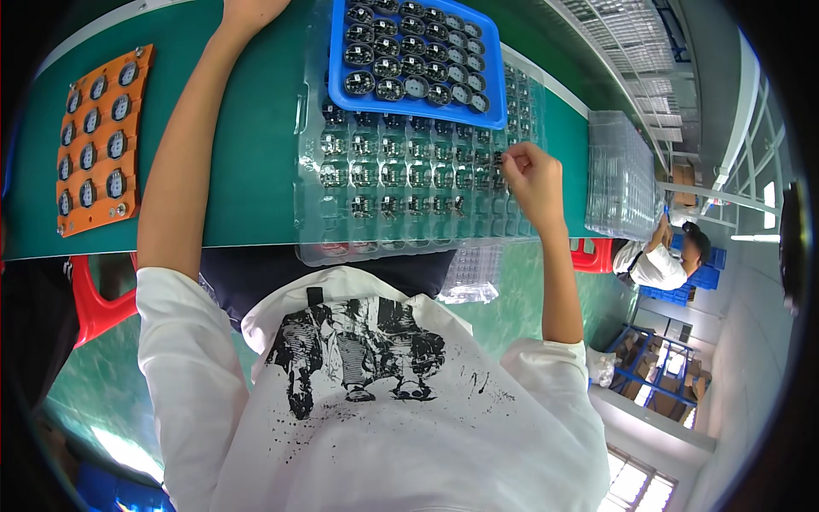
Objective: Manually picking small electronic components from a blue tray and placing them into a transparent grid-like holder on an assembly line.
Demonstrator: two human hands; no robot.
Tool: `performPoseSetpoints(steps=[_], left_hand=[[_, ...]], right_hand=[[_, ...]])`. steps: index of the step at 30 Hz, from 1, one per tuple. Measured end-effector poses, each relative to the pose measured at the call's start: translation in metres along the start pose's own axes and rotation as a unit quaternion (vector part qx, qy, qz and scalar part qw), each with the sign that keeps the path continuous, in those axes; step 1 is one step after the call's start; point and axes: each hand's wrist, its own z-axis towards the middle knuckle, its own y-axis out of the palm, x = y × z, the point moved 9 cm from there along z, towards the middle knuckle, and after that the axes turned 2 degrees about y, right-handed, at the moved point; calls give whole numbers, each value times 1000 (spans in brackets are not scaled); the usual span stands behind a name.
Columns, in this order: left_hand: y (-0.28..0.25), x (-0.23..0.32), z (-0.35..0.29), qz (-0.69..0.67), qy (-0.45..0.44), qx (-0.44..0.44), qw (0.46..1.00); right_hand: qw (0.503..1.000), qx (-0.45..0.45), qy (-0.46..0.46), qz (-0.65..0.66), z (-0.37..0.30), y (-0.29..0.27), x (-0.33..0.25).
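My right hand (pixel 535 181) is closed in a pinch over the right side of a clear plastic blister tray (pixel 311 200). At its fingertips shows a small dark part, too small to make out in full. Rows of small shiny metal parts (pixel 367 175) fill many of the tray's pockets. On the tray's far half lies a blue tray (pixel 418 108) holding several round dark components (pixel 386 67), some with pale faces. My left hand (pixel 252 12) reaches to the far edge of the view, left of the blue tray; its fingers are cut off.
An orange fixture plate (pixel 102 183) with several round components lies at the left on the green table (pixel 247 162). Stacked clear trays (pixel 618 175) stand at the right. Red stools (pixel 98 299) are by the near edge. Another person (pixel 665 260) sits further right.
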Motion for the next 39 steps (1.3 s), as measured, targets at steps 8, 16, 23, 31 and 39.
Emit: performPoseSetpoints(steps=[8, 16, 23, 31, 39], left_hand=[[2, -1, 0, 15, -2, -2, 1000], [1, -1, -1, 13, -12, -4, 1000], [0, -1, 0, 13, -4, 4, 1000], [0, 0, -3, 14, -25, -3, 1000], [-1, -1, -3, 9, -35, -8, 999]], right_hand=[[982, -30, 44, 183, 9, -20, 2], [978, -130, -56, 153, 39, -12, -62], [977, -144, -80, 139, 72, -1, -59], [980, -108, -121, 111, 88, 5, -63], [987, -84, -125, 54, 67, -12, -75]])
